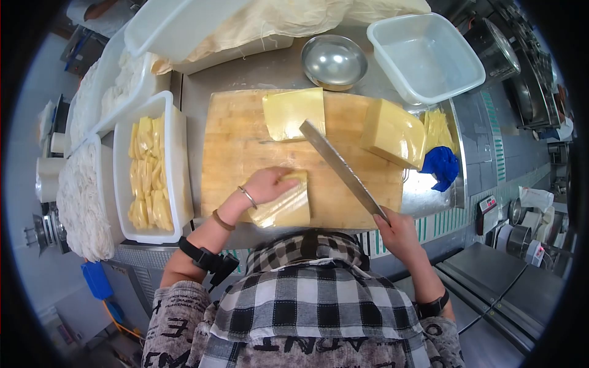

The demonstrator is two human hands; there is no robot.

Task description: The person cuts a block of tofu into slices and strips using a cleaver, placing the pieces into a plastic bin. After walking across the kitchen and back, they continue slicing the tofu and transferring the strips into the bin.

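Observation:
My left hand (265, 186) rests flat on a stack of thin yellow sheets (287, 205) at the near edge of the wooden cutting board (236, 144). My right hand (397, 233) grips the handle of a long knife (340, 165), whose blade points up and left over the board, above the surface. A flat yellow sheet (293, 112) lies at the board's far edge. A thick yellow block (392, 132) sits on the board's right end.
A white tub (179, 153) with several cut yellow strips stands left of the board. Tubs of white noodles (83, 196) lie further left. A steel bowl (334, 61), a clear plastic tub (423, 55) and a cloth-covered tub (245, 24) sit behind. A blue glove (440, 165) lies right.

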